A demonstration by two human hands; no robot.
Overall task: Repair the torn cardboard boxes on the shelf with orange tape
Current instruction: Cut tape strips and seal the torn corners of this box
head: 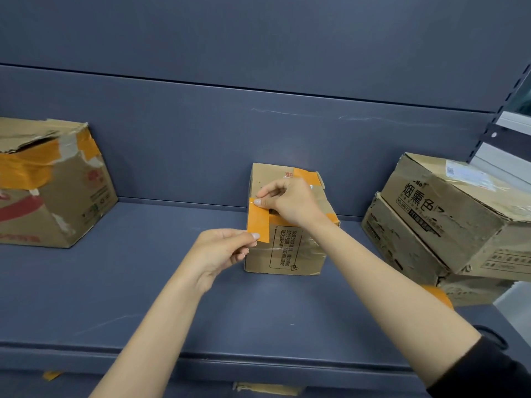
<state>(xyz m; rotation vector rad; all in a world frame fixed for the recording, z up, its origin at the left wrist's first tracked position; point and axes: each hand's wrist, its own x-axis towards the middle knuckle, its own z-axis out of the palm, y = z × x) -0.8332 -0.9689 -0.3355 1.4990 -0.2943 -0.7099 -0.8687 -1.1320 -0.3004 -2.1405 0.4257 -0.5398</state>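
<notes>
While both hands work one strip, the left hand [222, 249] pinches the lower end of the tape [258, 220] between thumb and curled fingers, and the right hand [287, 201] pinches its upper end at the top front edge of the box [287, 248]. The strip runs down the box's front left corner, upper end seemingly stuck, lower end held off the cardboard. This box sits mid-shelf [143, 282], close to the back wall; more orange strips already cross its top.

Likely trouble from here:
- lower end laid down crooked, so the strip wraps the corner with a crease or misses the tear, if the left hand pulls sideways
- tape folding onto itself or sticking to the fingers, since the free end is slack
- the light box sliding toward the back wall under pressing, as nothing braces it

At the shelf's left end a big box [51, 182] shows taped patches and a gap along its top still open. Two stacked boxes [448, 214] lean at the right end, and an orange roll [436, 295] peeks out behind the right forearm
</notes>
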